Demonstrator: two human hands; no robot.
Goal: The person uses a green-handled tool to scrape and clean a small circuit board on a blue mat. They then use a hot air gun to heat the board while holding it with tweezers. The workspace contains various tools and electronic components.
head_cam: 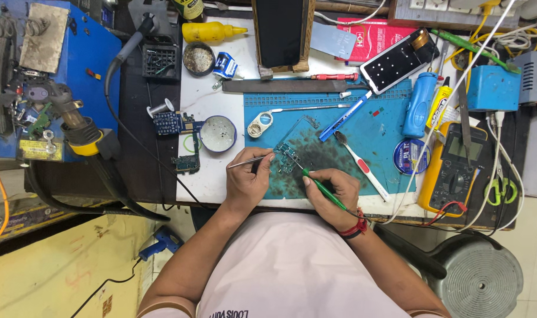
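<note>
My left hand (248, 179) pinches metal tweezers (249, 160), whose tips reach a small circuit board (286, 158) lying on the blue work mat (386, 126). In my right hand (333, 194) is a green-handled soldering iron (318, 186), gripped like a pen with its tip slanting up-left onto the same board. Both hands rest at the mat's near edge, close together, with the board between them. A red band circles my right wrist.
On the mat lie a toothbrush (360, 160), a blue pen-like tool (344, 116) and a blue solder-wire reel (411, 156). A yellow multimeter (451, 171) sits right, a round tin (218, 133) and circuit boards (173, 123) left. A hot-air handle (83, 126) hangs at the far left.
</note>
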